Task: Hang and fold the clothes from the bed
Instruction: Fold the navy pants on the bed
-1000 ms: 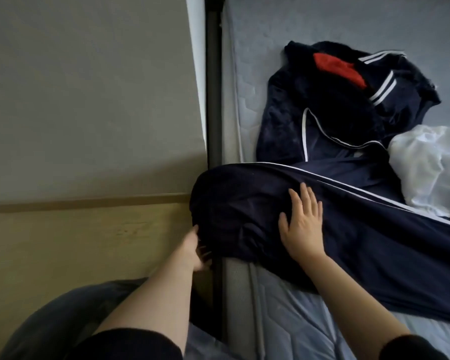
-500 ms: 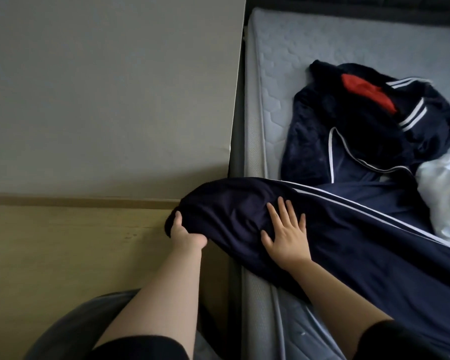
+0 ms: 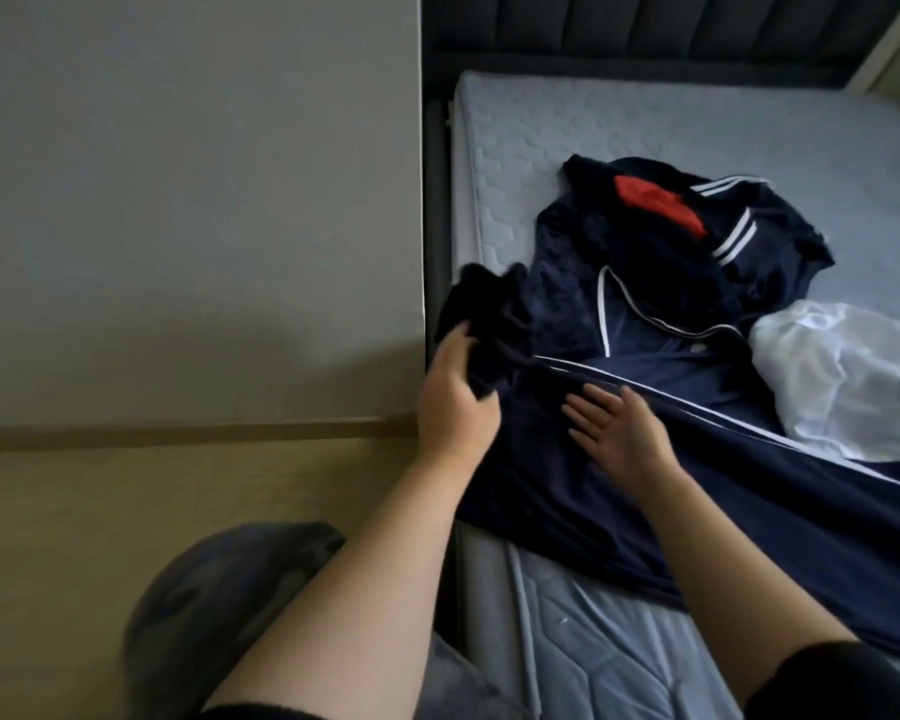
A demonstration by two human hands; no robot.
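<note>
Grip: left hand closed on the bunched waist end of the navy trousers; right hand open and flat on the cloth, holding nothing.

Within the last second the left hand has moved from below the bed edge, carrying the trouser end up and over onto the mattress, while the right palm has stayed pressing the leg. The trousers lie across the mattress edge, beside a navy jacket and a white garment; folding appears just begun, the others untouched.
</note>
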